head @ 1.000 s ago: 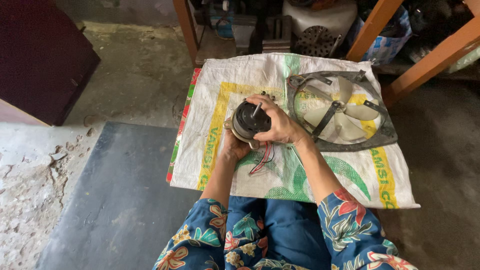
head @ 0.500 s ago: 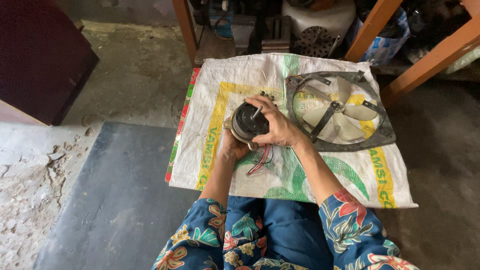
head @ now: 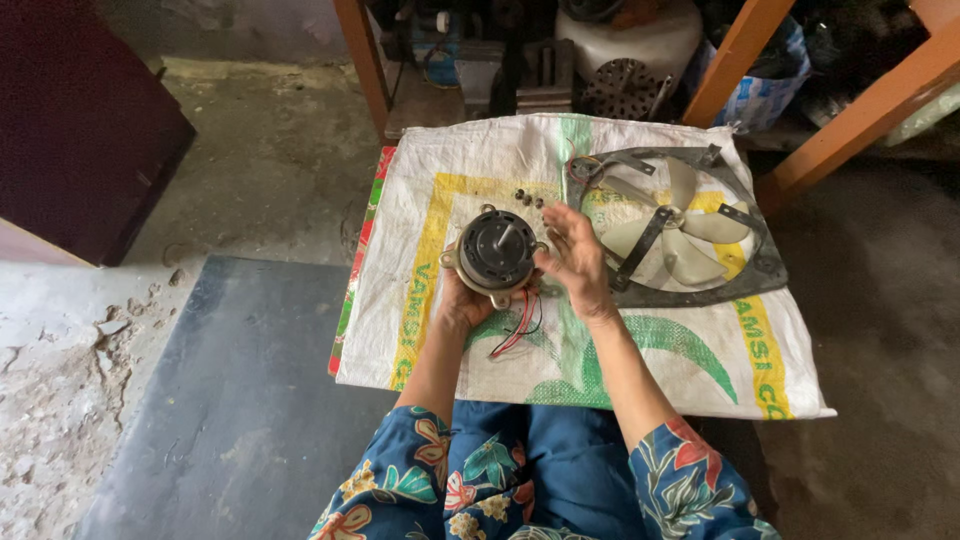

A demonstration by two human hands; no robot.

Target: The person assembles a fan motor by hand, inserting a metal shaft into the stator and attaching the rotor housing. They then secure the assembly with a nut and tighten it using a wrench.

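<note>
Black and round with a pale metal flange, the small fan motor [head: 496, 253] sits upright in the left hand [head: 462, 300], its short shaft pointing up toward the camera. The left hand cups it from below and behind, fingers wrapped around the underside, so only the palm edge and thumb side show. Thin red and black wires [head: 517, 330] trail from beneath the motor down onto the sack. The right hand [head: 572, 252] is just beside the motor on its right, palm turned toward it, fingers spread and loosely fanned, holding nothing; whether the heel of that hand touches the flange cannot be told.

Both hands hover over a white woven plastic sack [head: 420, 300] printed with yellow and green bands, which is spread flat as a work surface on the floor. To the right on the sack lies a dark grey square fan frame [head: 762, 283] with pale translucent blades [head: 690, 225] at its centre, near the right hand but apart from it. A few small dark screws [head: 528, 197] lie on the sack just beyond the motor. Orange-brown wooden legs [head: 738, 55] and cluttered parts stand past the sack's far edge. A dark grey slab [head: 230, 400] lies to the left on the concrete floor [head: 260, 170]. Blue floral sleeves [head: 690, 490] show at the bottom.
</note>
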